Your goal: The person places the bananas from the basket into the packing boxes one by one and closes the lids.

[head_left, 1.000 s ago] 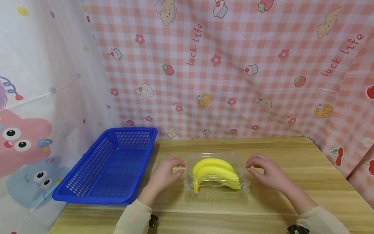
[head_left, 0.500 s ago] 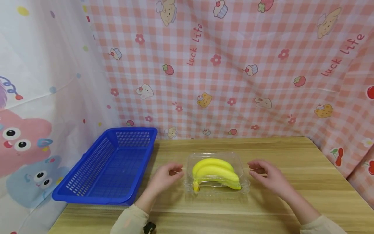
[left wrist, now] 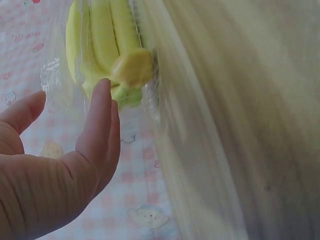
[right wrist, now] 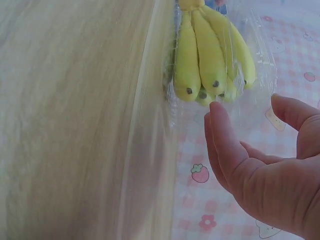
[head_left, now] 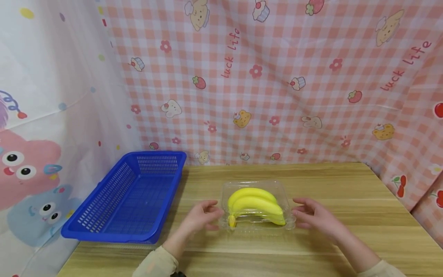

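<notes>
A bunch of yellow bananas (head_left: 254, 202) lies inside a clear plastic clamshell box (head_left: 273, 186) on the wooden table. My left hand (head_left: 202, 217) is at the box's left side, thumb and fingers apart, fingertips right at its wall. On the opposite side my right hand (head_left: 316, 217) mirrors it, fingertips close to the right wall. In the left wrist view, the stem end of the bananas (left wrist: 132, 67) faces the left fingers (left wrist: 97, 125). Dark banana tips (right wrist: 215, 84) face the right fingers (right wrist: 222, 135) in the right wrist view. Neither hand grips anything.
A blue plastic basket (head_left: 155, 227) with slotted sides stands to the left on the wooden table (head_left: 263, 257). Behind the table hangs a pink checked curtain (head_left: 277, 46), and a white printed curtain (head_left: 69, 115) hangs at the left.
Both hands have come down from beside the back half of the box toward its front corners, drawing slightly away and then closing in again. The box and basket have stayed put.
</notes>
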Motion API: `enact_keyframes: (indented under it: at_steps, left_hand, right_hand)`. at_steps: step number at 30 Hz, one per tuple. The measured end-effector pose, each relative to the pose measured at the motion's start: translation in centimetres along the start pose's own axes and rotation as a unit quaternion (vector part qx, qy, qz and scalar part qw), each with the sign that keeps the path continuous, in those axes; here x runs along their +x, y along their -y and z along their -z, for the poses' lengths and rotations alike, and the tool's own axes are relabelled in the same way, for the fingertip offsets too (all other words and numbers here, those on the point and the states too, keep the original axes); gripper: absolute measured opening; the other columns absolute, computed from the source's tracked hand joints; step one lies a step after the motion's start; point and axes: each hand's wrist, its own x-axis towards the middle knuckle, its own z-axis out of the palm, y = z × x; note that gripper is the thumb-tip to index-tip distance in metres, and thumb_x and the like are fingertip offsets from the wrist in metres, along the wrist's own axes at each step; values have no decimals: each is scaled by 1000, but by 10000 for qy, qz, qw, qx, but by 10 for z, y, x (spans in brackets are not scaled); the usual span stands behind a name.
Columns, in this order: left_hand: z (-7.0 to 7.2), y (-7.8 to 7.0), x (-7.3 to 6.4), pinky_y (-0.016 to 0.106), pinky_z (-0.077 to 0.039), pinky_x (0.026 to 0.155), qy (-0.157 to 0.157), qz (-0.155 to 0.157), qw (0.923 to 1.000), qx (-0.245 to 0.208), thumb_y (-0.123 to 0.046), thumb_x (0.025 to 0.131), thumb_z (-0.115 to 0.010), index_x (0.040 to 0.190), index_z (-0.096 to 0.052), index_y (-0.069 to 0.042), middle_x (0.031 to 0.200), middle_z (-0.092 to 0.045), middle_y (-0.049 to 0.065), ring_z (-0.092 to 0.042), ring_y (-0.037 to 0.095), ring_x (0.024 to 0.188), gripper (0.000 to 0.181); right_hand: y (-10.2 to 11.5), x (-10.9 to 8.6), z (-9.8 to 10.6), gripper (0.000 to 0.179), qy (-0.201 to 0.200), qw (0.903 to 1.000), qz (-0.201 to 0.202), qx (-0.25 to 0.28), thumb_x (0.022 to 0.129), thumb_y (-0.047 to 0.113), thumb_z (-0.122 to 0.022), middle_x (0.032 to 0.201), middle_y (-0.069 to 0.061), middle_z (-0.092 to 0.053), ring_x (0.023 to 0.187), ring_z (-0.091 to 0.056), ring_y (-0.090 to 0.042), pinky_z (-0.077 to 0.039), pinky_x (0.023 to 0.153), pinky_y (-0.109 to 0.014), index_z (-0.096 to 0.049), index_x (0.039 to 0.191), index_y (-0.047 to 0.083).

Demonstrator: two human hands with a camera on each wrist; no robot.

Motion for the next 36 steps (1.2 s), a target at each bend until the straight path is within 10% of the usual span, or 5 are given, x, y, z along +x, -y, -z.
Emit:
enact_keyframes:
  at_steps: [12, 36]
  left_hand:
    - [-6, 7, -1, 40, -58, 81, 124, 382, 9948, -937, 4, 89, -66, 138, -25, 27, 112, -49, 22, -59, 20, 91, 68]
    - [-20, 15, -5, 26, -58, 71, -154, 127, 9885, -1496, 16, 82, -56, 130, -36, 26, 90, -44, 7, -58, 14, 75, 53]
  right_hand:
    - [-3, 1, -2, 73, 362, 9977, -274, 496, 98, 11, -62, 111, -19, -51, 95, -57, -19, -56, 87, -38, -16, 143, -24]
    - [-7, 3, -11, 69, 361, 9966, -229, 705, 90, -5, -61, 101, -15, -48, 88, -60, -18, -58, 82, -34, -18, 140, -25]
